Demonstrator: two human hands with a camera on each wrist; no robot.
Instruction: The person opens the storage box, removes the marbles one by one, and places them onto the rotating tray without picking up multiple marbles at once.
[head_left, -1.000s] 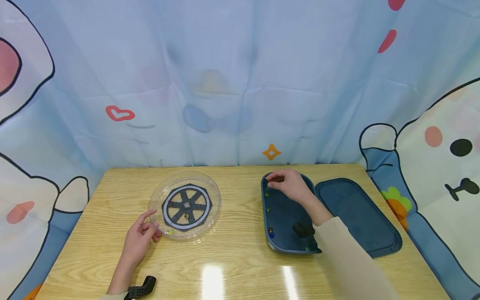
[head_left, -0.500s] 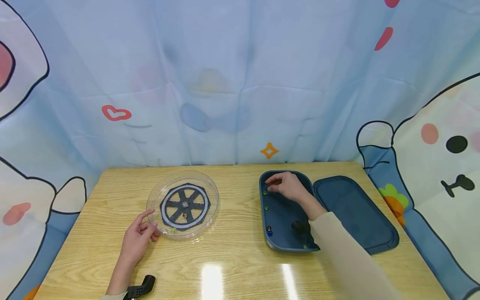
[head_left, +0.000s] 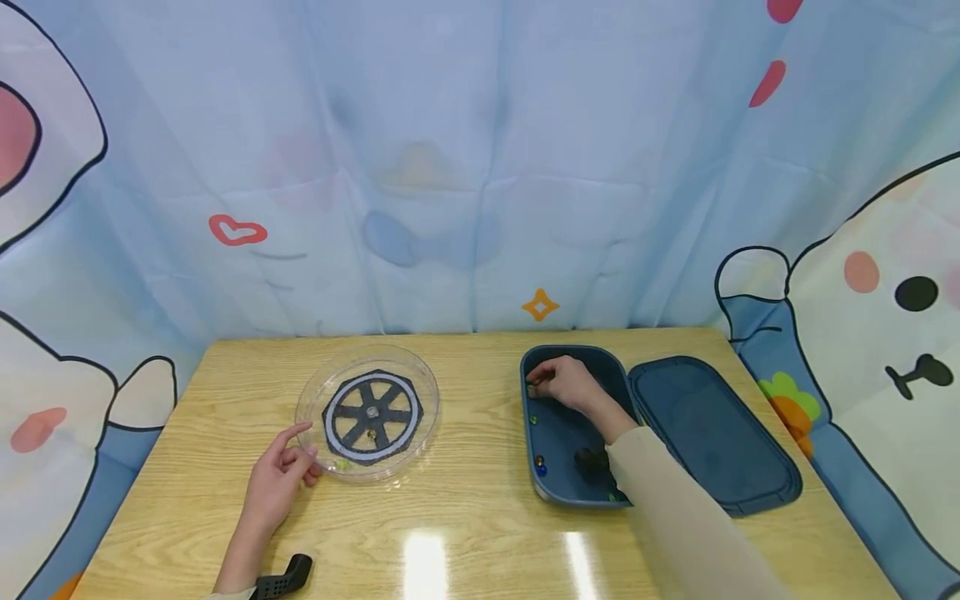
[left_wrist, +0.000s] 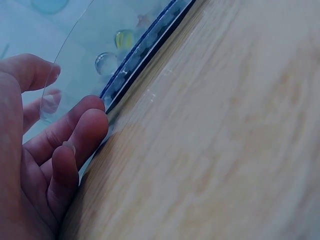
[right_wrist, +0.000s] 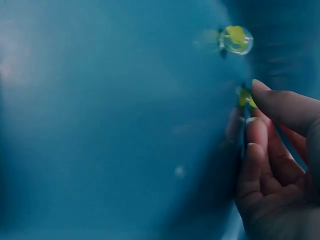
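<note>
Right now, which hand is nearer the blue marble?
Right. The right hand is in the same blue box as the blue marble, toward the far end; the left hand is outside, at the rim of the clear dish.

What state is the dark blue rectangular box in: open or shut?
Open: its flat dark blue lid lies beside the box, not over it, and the right hand is inside.

Plain beige right sleeve (head_left: 686,517); black, angular, dotted left wrist camera (head_left: 283,579)
</note>
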